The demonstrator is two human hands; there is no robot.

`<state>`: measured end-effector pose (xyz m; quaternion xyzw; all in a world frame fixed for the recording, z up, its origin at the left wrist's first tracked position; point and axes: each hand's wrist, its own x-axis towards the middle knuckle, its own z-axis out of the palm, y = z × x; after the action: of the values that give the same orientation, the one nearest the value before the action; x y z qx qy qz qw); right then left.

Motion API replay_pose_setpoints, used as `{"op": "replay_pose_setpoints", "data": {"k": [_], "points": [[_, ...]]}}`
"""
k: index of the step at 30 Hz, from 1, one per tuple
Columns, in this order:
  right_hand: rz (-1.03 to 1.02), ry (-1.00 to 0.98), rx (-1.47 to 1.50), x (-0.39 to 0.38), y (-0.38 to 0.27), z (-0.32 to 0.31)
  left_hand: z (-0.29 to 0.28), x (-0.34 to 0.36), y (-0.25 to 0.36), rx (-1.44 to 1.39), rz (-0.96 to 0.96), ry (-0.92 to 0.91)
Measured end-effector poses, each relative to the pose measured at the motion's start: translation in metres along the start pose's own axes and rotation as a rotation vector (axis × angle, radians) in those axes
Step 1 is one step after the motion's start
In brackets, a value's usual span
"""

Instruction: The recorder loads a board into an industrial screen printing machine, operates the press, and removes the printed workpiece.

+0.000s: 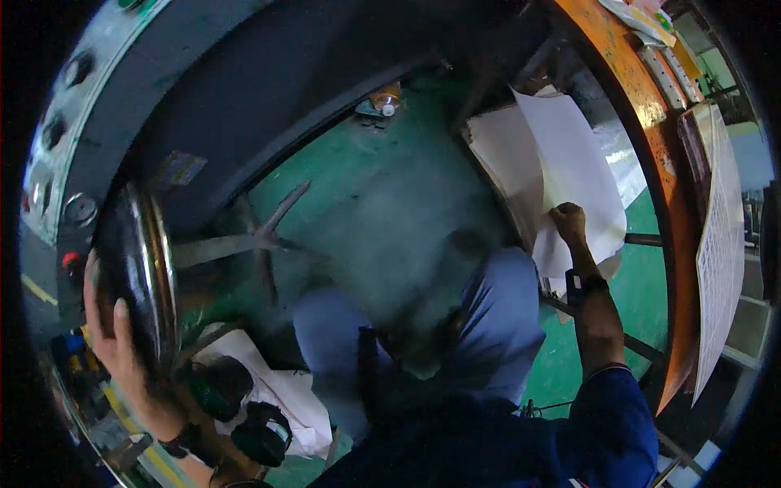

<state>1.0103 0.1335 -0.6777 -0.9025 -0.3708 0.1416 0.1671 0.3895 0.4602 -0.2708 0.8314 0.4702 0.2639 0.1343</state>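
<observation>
My left hand (122, 346) rests on the black seat of a round stool (146, 268) with a shiny metal rim, its thumb apart from the fingers. The stool's metal legs (220, 248) spread toward the green floor. On the right, my right hand (569, 220) is closed at the edge of a large white sheet of paper (573, 146), with the fingertips curled out of sight. That sheet curves over a stack of paper (504, 134), partly covering it. Between my arms are my knees in blue-grey trousers (500, 305).
A dark machine body (268, 73) fills the upper left, with a round gauge (80, 210) and red knob (71, 260). An orange-edged bench (651, 154) curves along the right. Two dark rounded things (215, 386) lie by white paper (305, 407). A bottle (386, 102) stands at the back.
</observation>
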Motion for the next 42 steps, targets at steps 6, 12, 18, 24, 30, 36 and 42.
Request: {"op": "replay_pose_setpoints", "data": {"k": [6,12,18,24,30,36,42], "points": [[0.057,-0.013,0.230,-0.050,-0.118,-0.058,0.014,0.003,-0.006,0.072,0.078,-0.053],[-0.264,-0.208,0.533,-0.148,-0.339,-0.165,0.024,-0.009,0.086,-0.364,0.047,-0.401],[-0.394,-0.502,0.456,-0.234,-0.489,-0.313,0.014,0.003,0.189,-0.755,-0.533,-0.949],[-0.556,-0.456,0.536,-0.278,-0.534,-0.358,-0.067,0.025,0.220,-0.561,-0.176,-0.969],[-0.789,-0.389,0.494,-0.274,-0.538,-0.415,-0.197,0.025,0.201,-0.468,0.331,-0.760],[-0.543,0.142,0.669,-0.191,-0.532,-0.482,-0.337,0.054,0.186,-0.531,0.400,-0.789],[-0.573,-0.418,0.852,-0.152,-0.596,-0.518,-0.377,0.092,0.153,-0.502,0.210,-0.805]]}}
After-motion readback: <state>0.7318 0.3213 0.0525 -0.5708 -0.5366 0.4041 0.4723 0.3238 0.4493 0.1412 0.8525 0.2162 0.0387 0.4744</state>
